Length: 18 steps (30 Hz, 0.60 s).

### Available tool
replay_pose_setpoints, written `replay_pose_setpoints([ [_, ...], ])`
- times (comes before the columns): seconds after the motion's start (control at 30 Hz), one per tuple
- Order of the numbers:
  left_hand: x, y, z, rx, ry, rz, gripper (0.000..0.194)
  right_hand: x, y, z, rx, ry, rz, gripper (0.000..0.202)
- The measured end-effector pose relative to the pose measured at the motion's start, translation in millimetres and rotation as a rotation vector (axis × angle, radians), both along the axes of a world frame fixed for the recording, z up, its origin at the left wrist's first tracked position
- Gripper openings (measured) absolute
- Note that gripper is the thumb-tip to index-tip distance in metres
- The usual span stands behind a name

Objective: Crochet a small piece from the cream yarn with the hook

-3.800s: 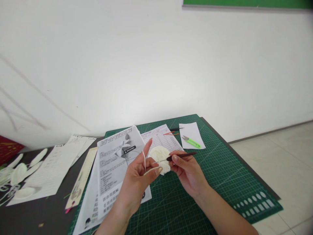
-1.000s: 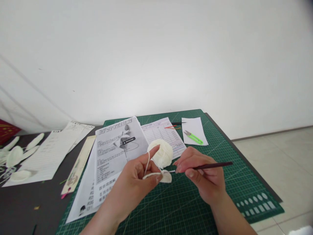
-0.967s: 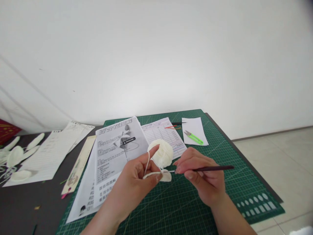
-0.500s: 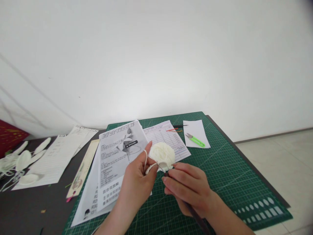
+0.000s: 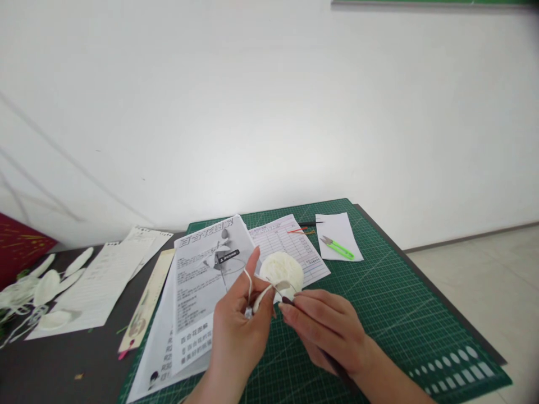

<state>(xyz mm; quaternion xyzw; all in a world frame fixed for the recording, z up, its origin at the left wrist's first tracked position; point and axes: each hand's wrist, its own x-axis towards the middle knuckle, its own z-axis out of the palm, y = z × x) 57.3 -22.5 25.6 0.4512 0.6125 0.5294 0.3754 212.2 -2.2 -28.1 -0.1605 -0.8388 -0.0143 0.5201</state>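
My left hand [image 5: 244,308] pinches a small white crocheted piece [image 5: 261,297], and white yarn loops over its raised index finger. My right hand [image 5: 328,331] is closed around the dark handle of a crochet hook [image 5: 337,367]. The hook's thin metal tip meets the white piece between both hands. Just behind the fingertips sits a ball of white yarn [image 5: 282,271], its lower edge partly covered by them. Exactly how the tip sits in the stitches is too small to tell.
Printed sheets [image 5: 202,280] lie left of my hands on the green cutting mat [image 5: 391,303]. Green-handled snips [image 5: 338,248] rest on white paper [image 5: 337,224] at the back right. Several white crocheted petals [image 5: 47,287] and handwritten sheets [image 5: 96,286] are at the far left, near a ruler [image 5: 147,300].
The view has tilted up slightly, so the table items appear lower. My left index finger is raised a little more, and the hook and the white piece have shifted slightly between my hands.
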Motion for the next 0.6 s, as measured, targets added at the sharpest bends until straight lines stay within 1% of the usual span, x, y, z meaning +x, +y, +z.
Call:
replay_pose_setpoints([
  [0.1, 4, 0, -1.5, 0.012, -0.107, 0.0, 0.046, -1, 2, 2.2, -0.067, 0.063, 0.03, 0.035],
  [0.17, 3, 2, -2.3, -0.002, -0.249, -0.045, 0.051, -2, 3, 7.5, -0.106, 0.117, 0.036, 0.037],
  [0.27, -2, 8, -1.9, -0.061, -0.474, -0.119, 0.071, -3, 3, 14.5, -0.16, 0.191, 0.06, 0.038],
  [0.3, -5, 10, -1.4, -0.09, -0.522, -0.151, 0.076, -3, 3, 15.4, -0.174, 0.2, 0.07, 0.038],
  [0.37, -10, 12, -0.5, -0.148, -0.566, -0.222, 0.079, -2, 4, 14.6, -0.179, 0.213, 0.086, 0.035],
  [0.47, -15, 13, 1.0, -0.162, -0.605, -0.243, 0.077, -1, 5, 9.5, -0.117, 0.215, 0.078, 0.03],
  [0.6, -12, 11, 4.2, -0.148, -0.624, -0.223, 0.079, 1, 3, 8.2, 0.045, 0.076, 0.026, 0.023],
])
